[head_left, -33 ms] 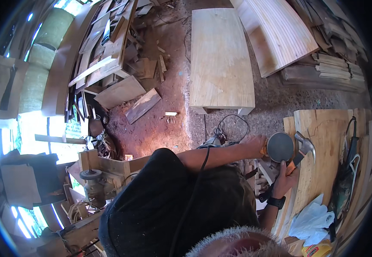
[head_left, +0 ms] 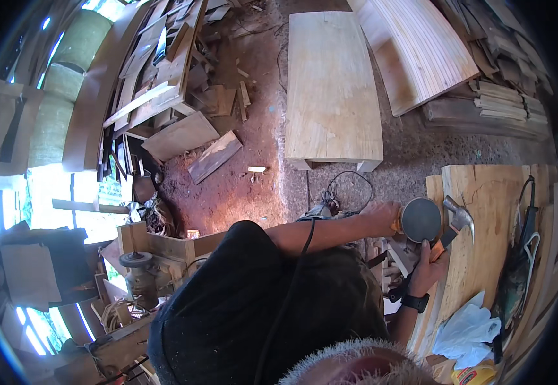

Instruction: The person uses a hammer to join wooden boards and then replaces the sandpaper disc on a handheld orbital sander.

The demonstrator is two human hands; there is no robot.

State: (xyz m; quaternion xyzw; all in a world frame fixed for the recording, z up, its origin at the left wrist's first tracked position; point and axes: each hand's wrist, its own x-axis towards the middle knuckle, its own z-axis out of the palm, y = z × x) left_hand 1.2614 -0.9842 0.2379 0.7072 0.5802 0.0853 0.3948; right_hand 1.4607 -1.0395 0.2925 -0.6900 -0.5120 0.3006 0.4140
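A disc sander with a round grey face (head_left: 420,220) and a bit of orange body is tilted up between my hands. My left hand (head_left: 381,218) is closed around its orange part, at the left of the disc. From below, my right hand (head_left: 428,268), with a black band on the wrist, grips the lower rim, one digit laid on the grey face; its other fingers are mostly hidden. Just right of the disc, a claw hammer (head_left: 460,218) with a black and orange handle rests on a thick wooden board (head_left: 487,212); its handle end runs behind my right hand.
A pale wooden bench (head_left: 333,90) and a wide striped board (head_left: 413,51) stand ahead. A black cable (head_left: 304,247) crosses my left arm. On the right lie a green power tool (head_left: 512,289) and a white plastic bag (head_left: 468,330). Offcuts (head_left: 214,157) litter the floor at left.
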